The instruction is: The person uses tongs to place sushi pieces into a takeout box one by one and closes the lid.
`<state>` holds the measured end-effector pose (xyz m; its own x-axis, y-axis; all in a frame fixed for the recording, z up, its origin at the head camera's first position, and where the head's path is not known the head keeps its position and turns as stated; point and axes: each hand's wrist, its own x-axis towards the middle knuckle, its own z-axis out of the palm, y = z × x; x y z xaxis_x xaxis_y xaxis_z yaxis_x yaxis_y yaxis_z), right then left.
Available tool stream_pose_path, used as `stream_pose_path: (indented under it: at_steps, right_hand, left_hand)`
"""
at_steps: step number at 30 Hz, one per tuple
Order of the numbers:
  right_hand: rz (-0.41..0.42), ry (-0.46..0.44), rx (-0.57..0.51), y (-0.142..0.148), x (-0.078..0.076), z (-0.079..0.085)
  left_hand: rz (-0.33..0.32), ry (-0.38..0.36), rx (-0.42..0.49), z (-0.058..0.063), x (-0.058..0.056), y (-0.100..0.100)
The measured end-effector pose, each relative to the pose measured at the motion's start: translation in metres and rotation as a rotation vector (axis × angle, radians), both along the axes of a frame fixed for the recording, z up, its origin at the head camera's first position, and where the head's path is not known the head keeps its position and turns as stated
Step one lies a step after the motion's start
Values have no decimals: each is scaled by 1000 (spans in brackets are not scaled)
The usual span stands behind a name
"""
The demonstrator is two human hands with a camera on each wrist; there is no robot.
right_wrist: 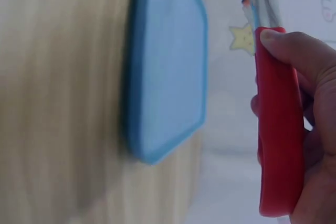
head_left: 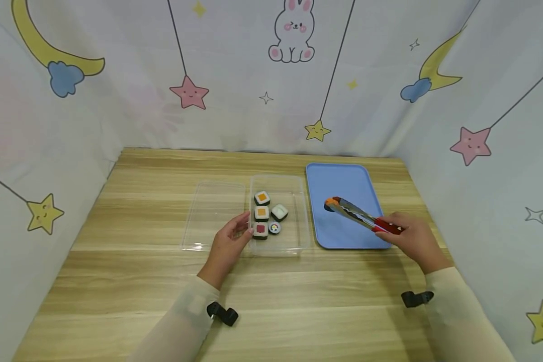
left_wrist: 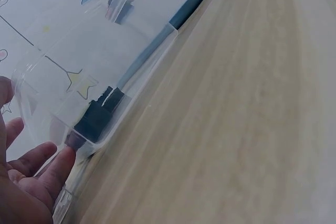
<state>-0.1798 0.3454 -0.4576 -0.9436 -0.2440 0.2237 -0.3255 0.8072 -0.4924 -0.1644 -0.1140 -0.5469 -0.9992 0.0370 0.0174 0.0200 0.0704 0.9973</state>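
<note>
My right hand (head_left: 414,239) grips the red handles of metal tongs (head_left: 357,213), also large in the right wrist view. Between the tongs' tips is an orange-topped sushi piece (head_left: 329,203), over the blue tray (head_left: 344,234). My left hand (head_left: 228,244) touches the left wall of a clear plastic box (head_left: 294,246) with fairly straight fingers. Inside the box's left part sit several sushi pieces, among them two with orange centres, a dark red one (head_left: 260,230), a pale green-white one (head_left: 279,212) and a small round roll (head_left: 274,228).
A clear lid (head_left: 217,201) lies flat left of the box, partly beside my left hand. The wooden table (head_left: 298,301) meets a patterned white curtain (head_left: 235,120) at the back and both sides.
</note>
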Motion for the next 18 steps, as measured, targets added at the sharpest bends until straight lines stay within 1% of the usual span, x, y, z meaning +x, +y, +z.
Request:
stream_pose_path:
  at_steps: [2, 5, 10, 15, 18]
  right_hand:
    - [9, 18, 3, -8, -8, 7]
    - [49, 43, 4, -25, -23, 15]
    - [129, 0, -18, -60, -48, 20]
    - [203, -16, 59, -95, -69, 20]
    - [220, -18, 120, -111, -79, 22]
  left_hand:
    - [3, 8, -4, 0, 0, -1]
    - [5, 12, -13, -1, -1, -1]
    - [8, 13, -23, -2, -3, -2]
    - [2, 8, -14, -2, -3, -2]
    - [2, -6, -12, -1, -3, -2]
